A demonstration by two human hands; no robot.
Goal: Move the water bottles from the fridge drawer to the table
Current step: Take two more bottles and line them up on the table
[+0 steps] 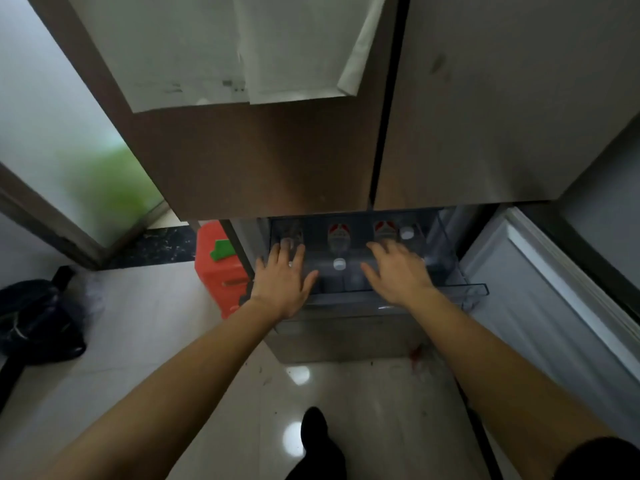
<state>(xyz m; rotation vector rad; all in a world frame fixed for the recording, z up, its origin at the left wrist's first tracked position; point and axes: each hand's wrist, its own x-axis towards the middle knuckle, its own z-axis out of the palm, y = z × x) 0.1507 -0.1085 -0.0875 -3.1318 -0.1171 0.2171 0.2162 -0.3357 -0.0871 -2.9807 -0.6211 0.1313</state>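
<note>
A clear plastic fridge drawer [464, 289] stands pulled out below the closed upper doors. Several water bottles lie or stand in it: one with a white cap [339, 264] in the middle, another white cap [406, 233] at the right, and red-and-white labels [337, 231] further back. My left hand [284, 282] reaches over the drawer's left part, fingers spread above a clear bottle [289, 237]. My right hand [398, 271] hovers over the right part, fingers apart, above a labelled bottle [384, 228]. Neither hand grips anything. No table is in view.
The lower fridge door [554, 306] hangs open on the right. A red box with a green piece [216, 268] sits on the floor left of the fridge. A dark bag [38, 320] lies at far left. My foot [313, 431] is on the glossy tile floor.
</note>
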